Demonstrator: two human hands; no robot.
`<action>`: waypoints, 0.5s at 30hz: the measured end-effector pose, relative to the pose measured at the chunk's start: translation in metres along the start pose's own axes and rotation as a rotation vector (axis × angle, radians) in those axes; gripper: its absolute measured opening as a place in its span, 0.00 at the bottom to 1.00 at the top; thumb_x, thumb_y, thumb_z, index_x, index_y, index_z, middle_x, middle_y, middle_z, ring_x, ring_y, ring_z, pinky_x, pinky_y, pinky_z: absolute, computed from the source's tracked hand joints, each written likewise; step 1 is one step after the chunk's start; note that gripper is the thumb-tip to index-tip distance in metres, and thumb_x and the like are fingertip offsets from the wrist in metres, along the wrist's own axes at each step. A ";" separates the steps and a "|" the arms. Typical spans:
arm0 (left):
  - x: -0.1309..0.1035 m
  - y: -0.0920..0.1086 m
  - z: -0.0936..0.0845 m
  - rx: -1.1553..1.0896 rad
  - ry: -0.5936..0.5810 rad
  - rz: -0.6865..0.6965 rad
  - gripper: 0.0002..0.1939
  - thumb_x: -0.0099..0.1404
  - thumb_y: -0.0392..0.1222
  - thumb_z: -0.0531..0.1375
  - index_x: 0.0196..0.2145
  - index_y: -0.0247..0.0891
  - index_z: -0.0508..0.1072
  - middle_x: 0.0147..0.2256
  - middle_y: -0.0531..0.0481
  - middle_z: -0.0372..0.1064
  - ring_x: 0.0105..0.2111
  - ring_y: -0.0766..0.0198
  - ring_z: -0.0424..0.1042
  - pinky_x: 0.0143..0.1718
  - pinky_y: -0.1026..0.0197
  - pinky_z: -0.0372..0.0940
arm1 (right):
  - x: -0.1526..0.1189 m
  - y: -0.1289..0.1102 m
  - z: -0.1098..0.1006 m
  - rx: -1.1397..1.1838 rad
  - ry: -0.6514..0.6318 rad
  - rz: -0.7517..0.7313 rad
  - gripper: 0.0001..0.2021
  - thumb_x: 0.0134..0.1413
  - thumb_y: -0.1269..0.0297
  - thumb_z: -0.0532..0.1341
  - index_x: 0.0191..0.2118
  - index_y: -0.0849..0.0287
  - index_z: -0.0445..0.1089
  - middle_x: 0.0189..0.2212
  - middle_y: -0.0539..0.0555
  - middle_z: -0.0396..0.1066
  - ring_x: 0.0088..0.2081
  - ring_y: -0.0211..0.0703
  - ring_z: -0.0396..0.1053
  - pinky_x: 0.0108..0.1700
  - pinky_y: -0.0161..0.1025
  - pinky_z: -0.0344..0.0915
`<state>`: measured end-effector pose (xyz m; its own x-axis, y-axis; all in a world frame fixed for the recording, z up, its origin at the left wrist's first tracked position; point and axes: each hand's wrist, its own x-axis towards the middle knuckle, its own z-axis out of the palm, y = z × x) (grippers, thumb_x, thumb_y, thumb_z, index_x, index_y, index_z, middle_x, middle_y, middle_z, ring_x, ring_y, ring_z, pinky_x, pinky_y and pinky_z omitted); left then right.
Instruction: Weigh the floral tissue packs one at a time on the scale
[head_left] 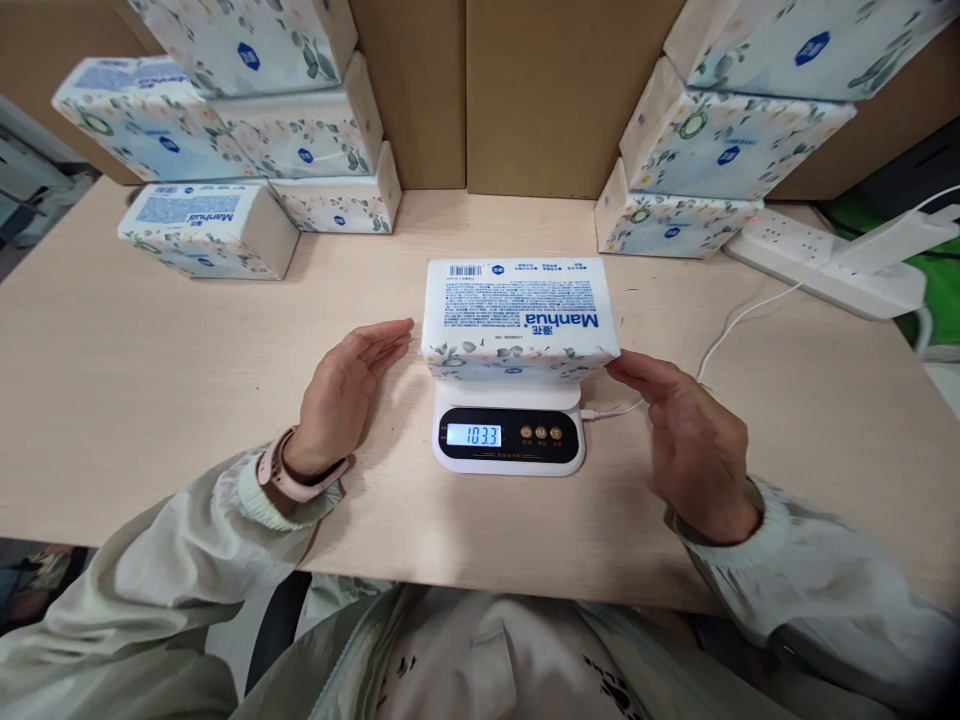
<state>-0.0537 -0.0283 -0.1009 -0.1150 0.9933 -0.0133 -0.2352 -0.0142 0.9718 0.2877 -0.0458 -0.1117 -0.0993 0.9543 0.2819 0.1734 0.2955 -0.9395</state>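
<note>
A white tissue pack with blue Manhua print lies across the platform of a small white digital scale, whose lit display reads about 103.3. Left of the pack, my left hand is held on edge with its fingers stretched out, a small gap from the pack's side. On the other side, my right hand has its fingers extended, the fingertips at the pack's lower right corner, touching or nearly so. Neither hand grips anything. A white cable runs from the scale's right side.
Tissue packs are stacked at the back left, with a single pack in front. Another stack stands back right, beside a white power strip with cables. Cardboard stands behind the wooden table.
</note>
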 end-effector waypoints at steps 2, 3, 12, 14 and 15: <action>0.000 -0.001 0.000 -0.004 0.006 0.009 0.22 0.72 0.62 0.64 0.44 0.42 0.86 0.56 0.43 0.82 0.66 0.43 0.74 0.74 0.41 0.62 | 0.002 -0.002 0.003 0.033 0.054 -0.018 0.18 0.78 0.50 0.55 0.61 0.36 0.80 0.61 0.47 0.81 0.64 0.56 0.76 0.72 0.61 0.68; 0.000 -0.001 0.000 -0.004 0.009 0.016 0.21 0.72 0.62 0.64 0.43 0.42 0.86 0.55 0.43 0.82 0.65 0.44 0.74 0.74 0.41 0.63 | 0.003 -0.003 0.004 0.043 0.069 -0.025 0.18 0.78 0.50 0.56 0.60 0.37 0.80 0.60 0.47 0.81 0.63 0.55 0.77 0.72 0.60 0.68; -0.002 0.031 0.006 0.124 0.056 0.094 0.18 0.76 0.52 0.58 0.39 0.40 0.84 0.50 0.41 0.83 0.53 0.48 0.81 0.63 0.43 0.74 | 0.010 -0.005 0.003 0.024 0.055 -0.021 0.19 0.77 0.49 0.58 0.63 0.42 0.79 0.62 0.50 0.80 0.65 0.54 0.76 0.72 0.60 0.70; -0.003 0.047 0.013 0.169 -0.005 0.094 0.17 0.76 0.51 0.59 0.42 0.41 0.85 0.53 0.42 0.82 0.58 0.46 0.79 0.67 0.41 0.71 | 0.016 -0.008 0.005 0.013 0.007 -0.015 0.21 0.76 0.46 0.59 0.66 0.40 0.76 0.66 0.49 0.77 0.68 0.54 0.74 0.74 0.60 0.68; -0.002 0.054 0.018 0.184 -0.049 0.073 0.17 0.76 0.51 0.59 0.44 0.41 0.86 0.55 0.43 0.82 0.60 0.45 0.78 0.69 0.40 0.69 | 0.019 -0.011 0.007 0.011 -0.030 -0.011 0.23 0.75 0.45 0.60 0.68 0.39 0.73 0.68 0.48 0.75 0.70 0.54 0.72 0.76 0.60 0.67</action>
<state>-0.0492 -0.0293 -0.0441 -0.0770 0.9948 0.0660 -0.0470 -0.0697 0.9965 0.2769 -0.0312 -0.0975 -0.1307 0.9491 0.2866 0.1612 0.3056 -0.9384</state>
